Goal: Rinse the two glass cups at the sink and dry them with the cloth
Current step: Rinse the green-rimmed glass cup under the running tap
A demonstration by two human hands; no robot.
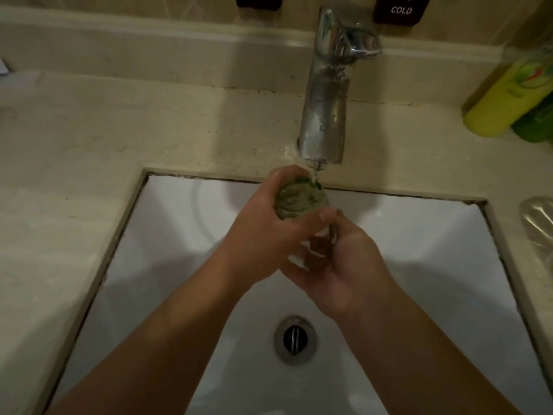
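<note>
A clear glass cup (299, 200) with a green pattern is held over the white sink (167, 232), tilted with its base toward the tap. Water runs from the chrome faucet (326, 94) onto the cup's far end. My left hand (263, 235) wraps the cup from the left, thumb across its near side. My right hand (347, 265) is cupped around the cup's lower, near end, fingers at its rim. A second clear glass object (538, 223), possibly the other cup, lies on the counter at the right edge. No cloth is in view.
The drain (295, 339) sits in the basin below my wrists. A yellow bottle (505, 97) and a green bottle (535, 121) lie on the beige counter (89, 139) at the back right. A dark tag reading COLD (401, 9) hangs on the wall.
</note>
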